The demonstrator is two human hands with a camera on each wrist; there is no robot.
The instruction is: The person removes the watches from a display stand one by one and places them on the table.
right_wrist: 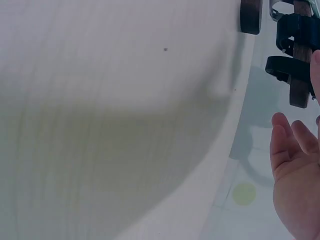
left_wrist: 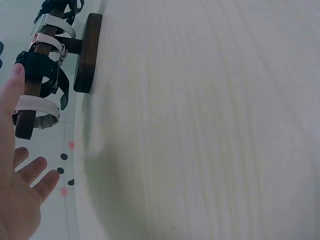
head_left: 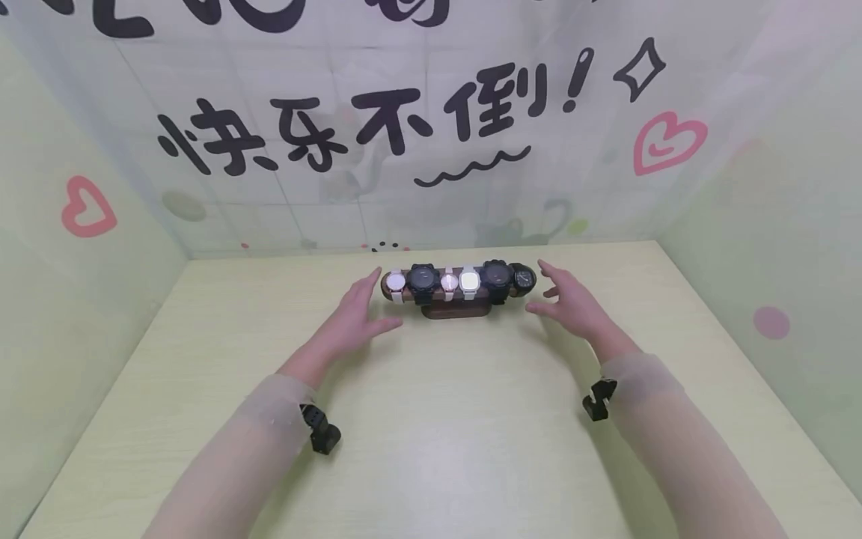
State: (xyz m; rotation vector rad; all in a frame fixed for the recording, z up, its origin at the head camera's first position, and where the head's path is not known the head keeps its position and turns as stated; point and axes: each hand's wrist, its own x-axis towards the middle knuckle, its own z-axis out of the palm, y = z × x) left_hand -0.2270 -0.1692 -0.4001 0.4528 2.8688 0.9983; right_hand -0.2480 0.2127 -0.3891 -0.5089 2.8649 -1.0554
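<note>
A dark wooden watch stand (head_left: pixel 456 309) stands toward the back of the table, its horizontal bar carrying several wristwatches. From left to right come a white-strapped watch (head_left: pixel 396 282), a large black watch (head_left: pixel 423 278), two more white-strapped ones and two black ones, the last a black watch (head_left: pixel 523 278) at the right end. My left hand (head_left: pixel 353 322) is beside the bar's left end, thumb and fingers spread and holding nothing. Opposite it, my right hand (head_left: pixel 571 303) is held by the right end, fingers extended and apart. In the left wrist view, the straps (left_wrist: pixel 37 105) loop around the bar.
The pale wood-grained table (head_left: pixel 431 419) meets a printed backdrop (head_left: pixel 269 217) with black lettering behind the stand. Side panels (head_left: pixel 774 247) with pink hearts and dots enclose it left and right. Each sleeve bears a small black wrist camera (head_left: pixel 322 430).
</note>
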